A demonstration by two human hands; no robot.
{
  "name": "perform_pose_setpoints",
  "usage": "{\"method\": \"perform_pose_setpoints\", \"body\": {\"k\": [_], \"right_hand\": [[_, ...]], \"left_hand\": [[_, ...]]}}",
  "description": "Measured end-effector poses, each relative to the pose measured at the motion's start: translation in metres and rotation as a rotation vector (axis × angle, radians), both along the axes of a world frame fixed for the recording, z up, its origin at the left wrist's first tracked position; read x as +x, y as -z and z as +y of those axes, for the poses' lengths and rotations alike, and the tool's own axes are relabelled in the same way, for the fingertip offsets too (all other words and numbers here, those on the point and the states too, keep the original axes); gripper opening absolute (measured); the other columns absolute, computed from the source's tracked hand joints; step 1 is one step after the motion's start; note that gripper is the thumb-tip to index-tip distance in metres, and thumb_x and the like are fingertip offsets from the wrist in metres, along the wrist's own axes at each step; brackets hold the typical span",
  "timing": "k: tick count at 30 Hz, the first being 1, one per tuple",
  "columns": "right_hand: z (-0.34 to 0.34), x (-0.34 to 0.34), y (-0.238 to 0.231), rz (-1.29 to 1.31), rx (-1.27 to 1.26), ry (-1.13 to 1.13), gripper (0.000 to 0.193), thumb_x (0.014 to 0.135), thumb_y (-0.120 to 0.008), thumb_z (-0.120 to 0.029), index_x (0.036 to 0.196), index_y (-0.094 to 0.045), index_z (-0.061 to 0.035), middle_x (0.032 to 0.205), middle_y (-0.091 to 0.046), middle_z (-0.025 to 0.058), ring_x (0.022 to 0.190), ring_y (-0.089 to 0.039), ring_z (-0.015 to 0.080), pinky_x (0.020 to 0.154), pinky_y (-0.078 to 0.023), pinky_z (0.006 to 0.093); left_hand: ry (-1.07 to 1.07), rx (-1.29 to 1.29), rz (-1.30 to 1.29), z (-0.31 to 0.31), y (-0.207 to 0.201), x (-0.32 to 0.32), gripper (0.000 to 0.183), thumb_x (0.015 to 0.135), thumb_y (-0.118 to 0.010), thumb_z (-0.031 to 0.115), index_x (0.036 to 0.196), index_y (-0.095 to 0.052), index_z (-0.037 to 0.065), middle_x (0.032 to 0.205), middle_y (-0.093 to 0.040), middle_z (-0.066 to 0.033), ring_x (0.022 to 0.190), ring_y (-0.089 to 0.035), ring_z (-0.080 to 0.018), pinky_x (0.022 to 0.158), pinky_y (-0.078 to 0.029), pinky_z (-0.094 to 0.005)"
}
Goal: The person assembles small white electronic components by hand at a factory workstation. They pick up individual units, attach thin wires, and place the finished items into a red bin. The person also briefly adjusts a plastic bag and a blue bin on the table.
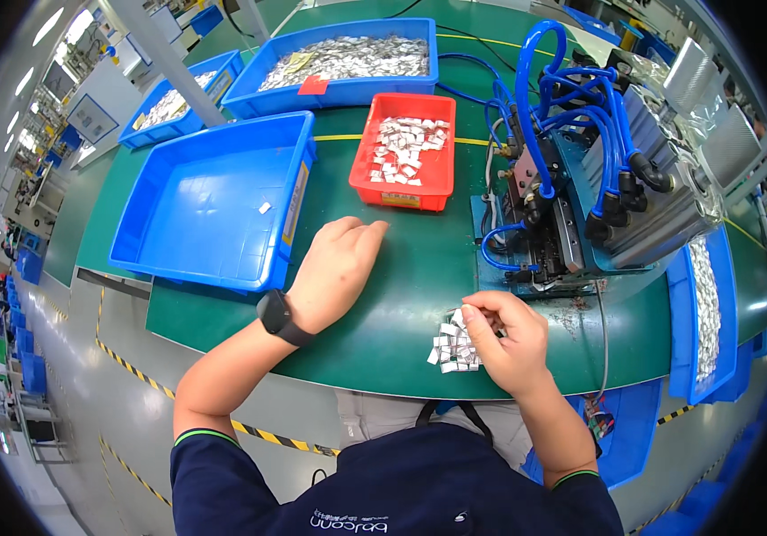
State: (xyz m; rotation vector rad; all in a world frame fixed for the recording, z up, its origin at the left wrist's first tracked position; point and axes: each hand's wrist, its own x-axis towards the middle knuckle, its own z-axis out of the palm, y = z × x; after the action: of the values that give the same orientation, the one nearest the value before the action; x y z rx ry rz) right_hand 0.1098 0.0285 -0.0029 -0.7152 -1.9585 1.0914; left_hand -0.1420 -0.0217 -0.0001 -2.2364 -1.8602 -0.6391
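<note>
My left hand (341, 263), with a dark watch (283, 317) on its wrist, hovers over the green table between the blue tray and the red bin. Its fingers are drawn together and bent away from me, so anything in their tips is hidden. At the table's near edge, my right hand (510, 339) has thumb and fingers pinched beside a small pile of white pieces (455, 348). What that pinch holds is too small to make out. The red bin (373, 189) has many similar white pieces inside. One white piece lies in the large blue tray (196, 188).
A machine with blue air hoses (526, 98) stands at the right of the green table (401, 313). Behind the red bin is a blue bin (348, 89) full of small pieces. Another filled blue bin (730, 304) sits far right, and a metal post (165, 62) rises at left.
</note>
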Motion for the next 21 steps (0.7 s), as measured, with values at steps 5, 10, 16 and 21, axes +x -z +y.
{"method": "perform_pose_setpoints", "body": {"k": [5,10,16,21], "right_hand": [[0.016,-0.017,-0.025,-0.102,-0.296,-0.129,0.026,0.087,-0.067,-0.01,0.108,-0.06,0.0033,0.082,-0.066,0.0106,0.065,-0.064,0.0121,0.06,-0.051,0.0252],[0.024,-0.031,-0.02,0.038,-0.545,-0.148,0.028,0.091,-0.066,-0.015,0.11,-0.058,0.0039,0.087,-0.066,0.0064,0.074,-0.062,0.0073,0.066,-0.049,0.0221],[0.023,-0.028,-0.02,0.169,-0.692,-0.226,0.016,0.093,-0.063,-0.01,0.103,-0.06,0.0028,0.09,-0.066,0.006,0.078,-0.062,0.007,0.066,-0.049,0.0213],[0.022,-0.027,-0.022,0.152,-0.704,-0.223,0.014,0.093,-0.063,-0.01,0.1,-0.062,0.0027,0.089,-0.067,0.0063,0.077,-0.062,0.0079,0.062,-0.047,0.0206]], "left_hand": [[0.107,-0.115,-1.014,0.008,-0.015,0.023,0.023,0.086,-0.067,-0.002,0.107,-0.056,-0.002,0.098,-0.066,-0.0116,0.088,-0.066,-0.0153,0.078,-0.053,-0.0259],[0.212,-0.171,-1.535,0.004,-0.01,0.038,0.018,0.087,-0.065,-0.004,0.099,-0.052,-0.002,0.095,-0.063,-0.0129,0.085,-0.065,-0.0171,0.075,-0.055,-0.0293],[0.178,-0.329,-1.657,-0.01,-0.004,0.051,0.017,0.087,-0.065,-0.005,0.095,-0.051,-0.001,0.093,-0.062,-0.0123,0.081,-0.065,-0.0174,0.072,-0.056,-0.0302],[0.167,-0.419,-1.724,-0.01,-0.002,0.047,0.015,0.088,-0.063,-0.004,0.095,-0.051,0.0,0.093,-0.062,-0.0126,0.083,-0.066,-0.0199,0.072,-0.056,-0.0324]]}}
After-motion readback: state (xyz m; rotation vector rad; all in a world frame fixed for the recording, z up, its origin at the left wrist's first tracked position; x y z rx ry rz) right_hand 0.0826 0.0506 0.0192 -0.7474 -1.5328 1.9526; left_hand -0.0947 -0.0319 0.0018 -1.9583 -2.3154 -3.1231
